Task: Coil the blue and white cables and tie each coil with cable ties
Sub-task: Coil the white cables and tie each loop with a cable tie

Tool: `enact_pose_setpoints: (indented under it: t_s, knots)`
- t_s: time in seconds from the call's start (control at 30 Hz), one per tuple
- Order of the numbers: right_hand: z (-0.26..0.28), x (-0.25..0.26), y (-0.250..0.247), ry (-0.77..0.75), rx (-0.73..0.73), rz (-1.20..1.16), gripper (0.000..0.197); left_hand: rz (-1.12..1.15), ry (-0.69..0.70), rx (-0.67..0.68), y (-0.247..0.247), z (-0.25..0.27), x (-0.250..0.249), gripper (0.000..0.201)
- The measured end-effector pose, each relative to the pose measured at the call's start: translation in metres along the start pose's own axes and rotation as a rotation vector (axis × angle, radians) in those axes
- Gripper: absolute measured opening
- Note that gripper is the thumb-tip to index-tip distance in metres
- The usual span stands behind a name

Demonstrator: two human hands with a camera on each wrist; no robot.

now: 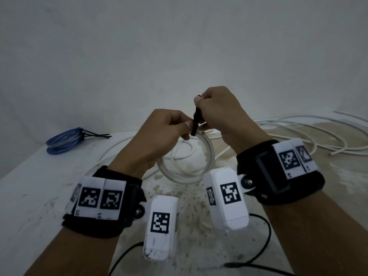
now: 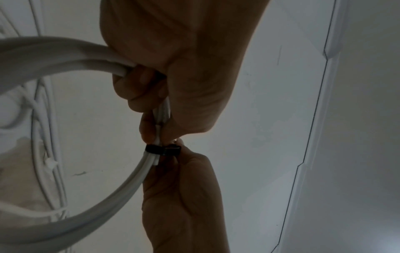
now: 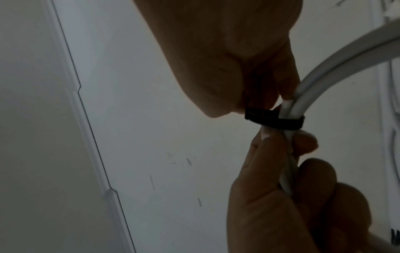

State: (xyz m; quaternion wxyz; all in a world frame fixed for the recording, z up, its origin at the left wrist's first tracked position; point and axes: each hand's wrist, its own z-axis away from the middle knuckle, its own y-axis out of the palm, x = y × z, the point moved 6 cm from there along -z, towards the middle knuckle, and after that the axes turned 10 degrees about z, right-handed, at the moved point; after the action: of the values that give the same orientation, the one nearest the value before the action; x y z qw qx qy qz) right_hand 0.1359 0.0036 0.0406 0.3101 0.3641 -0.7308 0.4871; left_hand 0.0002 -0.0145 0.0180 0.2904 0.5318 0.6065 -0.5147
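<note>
Tying the white coil [image 1: 186,162] is my job now. My left hand [image 1: 159,134] has a tight grip on its strands above the surface [image 1: 35,188]. My right hand [image 1: 219,110] pinches the black cable tie [image 1: 196,121], which looks snug already. Next I pull it tighter. The blue coil [image 1: 64,141] lies tied, far left.

Loose white cable [image 1: 310,134] sprawls over the tabletop [image 1: 35,192] right of and behind both hands, obstructing passage there. The tied blue coil [image 1: 64,140] occupies the far left. Bare surface lies between coil and left hand [image 1: 157,134].
</note>
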Motion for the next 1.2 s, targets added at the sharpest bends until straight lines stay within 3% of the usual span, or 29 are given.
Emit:
enact_pose_setpoints:
  t_s: [0.23,0.47,0.63,0.8,0.97,1.13,1.2]
  knots:
    - [-0.007,-0.011,-0.006,0.02,-0.075,0.106,0.034,0.119,-0.032,0.023,0.011,0.001,0.0,0.02]
    - [-0.01,-0.026,-0.003,0.075,-0.119,0.155,0.032,-0.004,0.04,0.012,0.012,0.003,-0.005,0.015]
    - [-0.013,-0.017,-0.006,-0.037,-0.188,0.155,0.024,0.102,-0.051,0.078,0.014,0.004,0.002,0.014]
    - [-0.014,-0.019,-0.008,-0.043,-0.2,0.092,0.024,0.187,-0.138,0.133,0.014,0.002,0.005,0.014]
    - [-0.013,-0.026,-0.002,0.07,-0.124,-0.123,0.027,0.224,-0.176,0.093,0.007,-0.001,0.008,0.013]
    - [-0.005,-0.021,0.017,0.123,0.238,-0.311,0.026,0.234,-0.205,-0.051,-0.005,-0.004,0.013,0.008]
    - [-0.005,-0.018,0.017,0.063,0.239,-0.273,0.023,0.264,-0.23,-0.082,-0.006,-0.005,0.016,0.011]
